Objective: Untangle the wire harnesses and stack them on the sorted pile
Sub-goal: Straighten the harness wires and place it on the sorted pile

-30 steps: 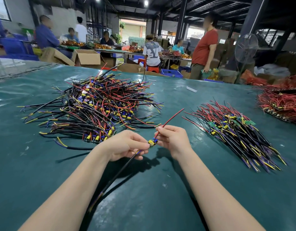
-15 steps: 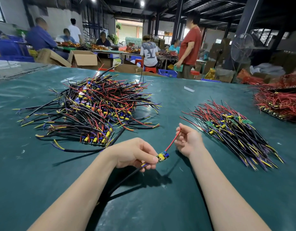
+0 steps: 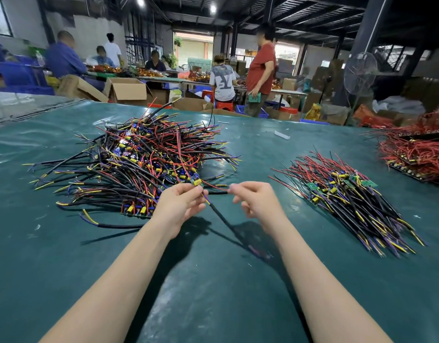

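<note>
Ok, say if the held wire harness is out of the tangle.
Out: left hand pinches its small circuit board, black sheathed cable dangling clear over green table.
</note>
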Available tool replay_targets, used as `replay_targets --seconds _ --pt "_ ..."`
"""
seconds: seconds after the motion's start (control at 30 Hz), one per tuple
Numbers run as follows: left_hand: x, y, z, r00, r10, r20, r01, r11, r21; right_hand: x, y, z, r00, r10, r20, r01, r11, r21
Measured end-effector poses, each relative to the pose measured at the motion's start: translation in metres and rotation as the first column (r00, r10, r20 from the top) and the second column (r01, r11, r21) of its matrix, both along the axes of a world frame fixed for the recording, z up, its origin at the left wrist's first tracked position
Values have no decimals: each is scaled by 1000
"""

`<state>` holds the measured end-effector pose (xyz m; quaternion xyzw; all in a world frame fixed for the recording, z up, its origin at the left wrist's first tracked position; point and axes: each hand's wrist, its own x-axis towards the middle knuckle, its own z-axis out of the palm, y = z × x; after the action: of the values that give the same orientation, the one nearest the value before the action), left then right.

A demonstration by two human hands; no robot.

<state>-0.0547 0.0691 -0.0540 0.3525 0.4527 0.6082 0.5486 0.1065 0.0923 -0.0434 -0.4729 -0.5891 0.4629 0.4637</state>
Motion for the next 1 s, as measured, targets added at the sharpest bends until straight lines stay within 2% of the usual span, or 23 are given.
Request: replay_targets --seconds 0.1,0.17,0.27,0.33,0.53,0.63,0.73,0.83,0.9,1.0 --pt "1 1 3 997 65 47 -67 997 33 -12 -8 5 947 77 311 -133 977 166" --pt "-3 2 3 991 100 88 -104 994 43 -20 -11 1 869 -24 494 -135 949 284" --pt "-3 2 1 993 83 79 -87 995 52 -20 -14 -8 755 -227 615 -58 911 408" --pt "-1 1 -1 993 92 75 -96 994 57 -16 -14 -11 682 -290 671 -44 900 433" --pt "0 4 -3 975 194 107 -207 969 136 -13 -10 -11 619 -246 746 -140 900 413" --pt "0 6 -2 987 120 107 -134 982 132 -4 -4 -7 613 -306 728 -103 883 458" --pt "4 6 -5 998 41 -43 -38 997 65 19 4 0 586 -484 650 95 837 539" --pt "7 2 -7 981 29 -191 -21 999 44 49 14 12 481 -679 555 347 728 591" --pt "7 1 -10 962 -12 -272 18 1000 20 69 22 20 393 -737 550 473 675 566" --pt "12 0 -13 937 -89 -337 88 996 -19 106 31 24 256 -729 635 584 640 499"
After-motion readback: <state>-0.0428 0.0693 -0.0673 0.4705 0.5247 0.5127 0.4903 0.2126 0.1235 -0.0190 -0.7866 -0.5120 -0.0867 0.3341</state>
